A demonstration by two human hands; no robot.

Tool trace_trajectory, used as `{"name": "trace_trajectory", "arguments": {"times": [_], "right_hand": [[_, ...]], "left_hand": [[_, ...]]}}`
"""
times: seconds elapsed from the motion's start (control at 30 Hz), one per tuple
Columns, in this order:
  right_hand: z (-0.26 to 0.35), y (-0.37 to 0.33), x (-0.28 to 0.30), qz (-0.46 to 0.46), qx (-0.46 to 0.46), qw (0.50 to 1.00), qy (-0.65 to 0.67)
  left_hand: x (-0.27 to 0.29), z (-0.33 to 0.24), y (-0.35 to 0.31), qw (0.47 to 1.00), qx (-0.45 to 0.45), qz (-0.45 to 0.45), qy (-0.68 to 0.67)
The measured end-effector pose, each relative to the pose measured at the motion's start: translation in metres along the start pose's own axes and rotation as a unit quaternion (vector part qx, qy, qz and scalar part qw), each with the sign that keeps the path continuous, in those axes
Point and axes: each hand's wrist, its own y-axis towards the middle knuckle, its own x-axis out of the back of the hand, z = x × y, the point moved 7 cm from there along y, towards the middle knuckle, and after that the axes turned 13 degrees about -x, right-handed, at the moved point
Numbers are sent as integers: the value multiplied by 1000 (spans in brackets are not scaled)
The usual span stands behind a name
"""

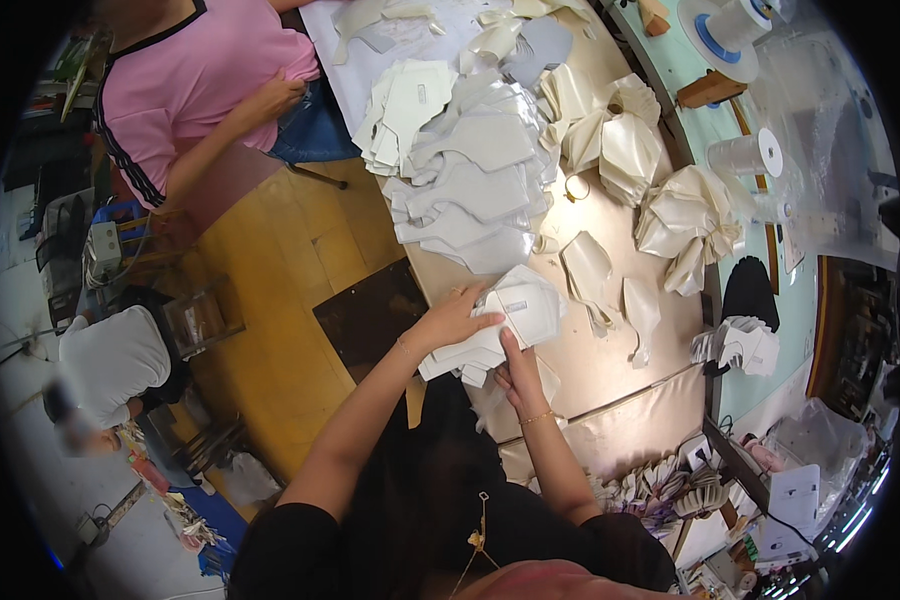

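A stack of white cut pieces (532, 308), with a small grey patch on the top one, is held between my two hands at the table's near edge. My left hand (458, 318) grips its left side, the thumb lying across the top. At the lower edge, my right hand (518, 372) closes on the same stack with its thumb up against it. Several pieces fan out below my left hand. Just beyond lie overlapping rows of pale grey cut pieces (475, 185), and a pile of white pieces (405, 110) sits at their far left.
Shiny cream pieces (625, 150) lie bundled and loose on the table (590, 375). Thread spools (742, 155) stand along the right side. A person in a pink shirt (205, 90) sits at the far left; another person in a white top (120, 355) is farther left. Many small pieces (660, 490) crowd the lower right.
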Motion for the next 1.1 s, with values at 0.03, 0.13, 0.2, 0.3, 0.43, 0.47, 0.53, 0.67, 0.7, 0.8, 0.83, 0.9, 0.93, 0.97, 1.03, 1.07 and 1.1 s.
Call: {"name": "trace_trajectory", "arguments": {"times": [0.03,0.13,0.2,0.3,0.43,0.47,0.53,0.67,0.7,0.8,0.83,0.9,0.93,0.97,1.03,1.07,1.1], "right_hand": [[1,1,2,-16,0,999,-44],[12,3,14,-59,31,981,-182],[21,-2,23,-83,65,936,-337],[26,-23,50,-115,60,840,-527],[45,-58,76,-334,184,706,-597],[42,-59,78,-339,179,701,-601],[30,-55,77,-340,154,695,-614],[15,-48,75,-338,150,711,-598],[15,-48,77,-343,154,709,-596],[11,-46,82,-322,130,704,-619],[11,-46,84,-322,129,701,-624],[10,-47,87,-323,125,692,-634],[8,-45,89,-302,101,697,-642],[5,-44,91,-281,74,702,-650],[6,-45,91,-229,56,705,-668],[11,-51,88,-202,76,703,-677],[19,-53,87,-179,68,697,-691]], "left_hand": [[-1,0,2,998,-11,8,58],[-4,8,5,1000,9,-1,9],[-6,7,7,1000,-8,-4,26],[-12,7,0,999,1,13,37],[-6,-2,3,997,2,3,77],[-6,-4,2,997,11,6,80],[-9,-11,-2,996,19,30,76],[1,-30,-13,991,-12,-4,133],[3,-33,-16,989,-16,-8,145],[7,-36,-23,987,-15,-13,158],[7,-37,-26,988,-11,-12,156],[9,-39,-29,986,-16,-24,166],[12,-41,-30,983,-25,-38,177],[14,-43,-29,981,-29,-45,185],[15,-46,-34,980,-16,-46,195],[18,-52,-36,978,-35,-68,195],[21,-57,-38,976,-41,-82,197]]}}
